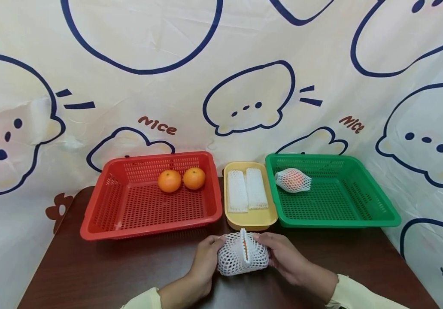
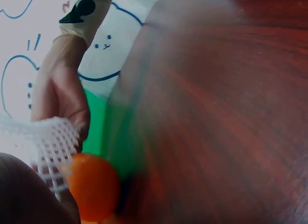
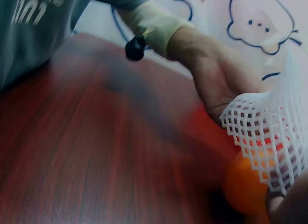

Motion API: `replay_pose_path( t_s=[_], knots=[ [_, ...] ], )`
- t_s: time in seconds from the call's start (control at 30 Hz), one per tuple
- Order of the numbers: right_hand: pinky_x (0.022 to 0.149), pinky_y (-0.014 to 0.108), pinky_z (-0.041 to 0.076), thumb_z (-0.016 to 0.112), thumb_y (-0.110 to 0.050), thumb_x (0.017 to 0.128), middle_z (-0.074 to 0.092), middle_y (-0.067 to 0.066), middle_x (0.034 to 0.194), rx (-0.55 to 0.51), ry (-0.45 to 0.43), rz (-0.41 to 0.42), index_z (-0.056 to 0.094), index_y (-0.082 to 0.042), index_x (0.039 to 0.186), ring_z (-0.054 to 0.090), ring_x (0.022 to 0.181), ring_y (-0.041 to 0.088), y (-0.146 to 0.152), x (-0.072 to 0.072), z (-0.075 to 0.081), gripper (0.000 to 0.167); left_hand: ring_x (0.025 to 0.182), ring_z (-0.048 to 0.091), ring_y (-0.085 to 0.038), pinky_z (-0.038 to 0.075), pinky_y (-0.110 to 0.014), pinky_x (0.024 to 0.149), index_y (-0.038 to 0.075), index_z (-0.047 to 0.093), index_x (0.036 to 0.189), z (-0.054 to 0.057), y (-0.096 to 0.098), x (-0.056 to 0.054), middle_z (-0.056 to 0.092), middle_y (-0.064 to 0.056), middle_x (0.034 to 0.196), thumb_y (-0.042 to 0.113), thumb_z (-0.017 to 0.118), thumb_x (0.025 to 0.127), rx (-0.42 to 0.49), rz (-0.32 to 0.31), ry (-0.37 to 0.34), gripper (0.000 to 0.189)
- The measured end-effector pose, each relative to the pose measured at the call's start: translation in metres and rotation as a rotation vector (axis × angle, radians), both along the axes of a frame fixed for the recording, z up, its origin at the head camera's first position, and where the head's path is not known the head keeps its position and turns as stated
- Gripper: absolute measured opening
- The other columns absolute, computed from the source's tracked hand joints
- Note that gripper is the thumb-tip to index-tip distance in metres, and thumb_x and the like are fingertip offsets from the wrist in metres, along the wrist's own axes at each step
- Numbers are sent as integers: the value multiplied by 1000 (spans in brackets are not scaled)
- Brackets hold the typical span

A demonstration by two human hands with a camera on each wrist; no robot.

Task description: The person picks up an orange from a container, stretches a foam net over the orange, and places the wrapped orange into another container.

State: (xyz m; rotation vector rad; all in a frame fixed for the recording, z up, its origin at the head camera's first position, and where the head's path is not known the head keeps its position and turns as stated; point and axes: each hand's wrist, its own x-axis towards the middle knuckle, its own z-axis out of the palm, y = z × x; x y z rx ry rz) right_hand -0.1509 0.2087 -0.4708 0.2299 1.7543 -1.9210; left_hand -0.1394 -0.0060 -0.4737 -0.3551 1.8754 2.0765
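A: What is lying nearest?
B: Two pale sleeves (image 1: 144, 300) are running out of the picture. Past them, the left hand (image 1: 206, 259) and right hand (image 1: 289, 259) are pinching a white net (image 1: 231, 257) from either side, each grip holding mesh. Some fingertips are hiding behind it.
A: And the orange (image 2: 96, 188)?
B: It is sitting low between the hands. From the head, only a sliver is showing through the net's slit; in the wrist views, mesh is covering part of it. I'm not managing to tell how far inside it is.
A: Farther over the worktop (image 1: 136, 270)?
B: A yellow tray (image 1: 252, 221) is holding two flat nets (image 1: 237, 191). On its left, a red basket (image 1: 152, 225) is carrying two more oranges (image 1: 169, 180); on its right, a green basket (image 1: 341, 223) is holding a wrapped fruit (image 1: 294, 180), mesh obscuring its skin.
A: Behind?
B: A printed cloth (image 1: 244, 43) is hanging, its outer drawings running off the edges.
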Motion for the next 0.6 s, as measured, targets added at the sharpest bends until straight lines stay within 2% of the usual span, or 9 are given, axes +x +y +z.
replay_pose_path(
  t_s=[0.13, 0.27, 0.43, 0.6],
  knots=[
    [72, 29, 54, 65, -38, 101, 67, -1, 96, 130, 1, -123, 62, -5, 108, 63, 85, 11, -7, -2, -17, 34, 106, 56, -21, 43, -30, 85, 0, 64, 106, -11, 8, 0, 64, -10, 110, 22, 53, 105, -82, 47, -2, 24],
    [71, 31, 53, 65, -35, 101, 64, 2, 95, 184, 2, -202, 62, -5, 102, 62, 84, 14, -15, -4, -26, 31, 113, 56, -26, 42, -33, 89, 1, 63, 104, -18, 15, -4, 64, -13, 116, 19, 53, 103, -128, 83, 5, 20],
    [71, 32, 53, 62, -33, 103, 63, 4, 99, 211, 17, -218, 60, -4, 101, 60, 86, 16, -19, -6, -29, 30, 113, 55, -28, 42, -36, 90, 2, 61, 100, -18, 20, -9, 63, -14, 114, 13, 51, 101, -173, 81, -1, 15],
    [73, 33, 53, 58, -32, 105, 62, 7, 107, 239, 18, -191, 59, -3, 107, 60, 91, 18, -17, -8, -30, 29, 109, 55, -27, 41, -35, 88, 3, 59, 98, -20, 19, -12, 62, -13, 110, 11, 50, 102, -243, 39, 46, 12]
  ],
)
